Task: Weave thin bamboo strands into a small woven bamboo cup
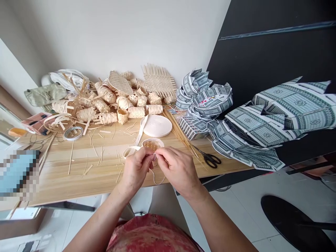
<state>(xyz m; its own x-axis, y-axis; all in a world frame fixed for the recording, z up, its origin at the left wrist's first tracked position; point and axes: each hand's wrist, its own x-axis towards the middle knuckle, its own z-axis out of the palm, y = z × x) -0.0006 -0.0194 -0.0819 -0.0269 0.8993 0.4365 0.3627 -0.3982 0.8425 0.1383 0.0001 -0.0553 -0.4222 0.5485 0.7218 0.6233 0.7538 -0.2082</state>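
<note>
Over the table's front edge, my left hand (138, 165) and my right hand (180, 171) meet with their fingertips pinched close together. A thin white cord (158, 183) loops down below them, one end rising to my left fingers. What my right fingertips pinch is too small to make out. Just behind the fingers stands a small woven basket (152, 142) with a white rim, its lower part hidden by my hands. A white band (130, 151) curls beside it on the left. Behind lies a flat coil of white tape (157, 126), its loose end trailing left.
Black-handled scissors (212, 160) and thin sticks (181, 131) lie at right. Behind are heaped woven baskets (105, 92) and a woven mat (160, 80). Folded-card structures (257, 122) fill the right side. A tape roll (73, 133) and strip scraps (101, 155) are at left.
</note>
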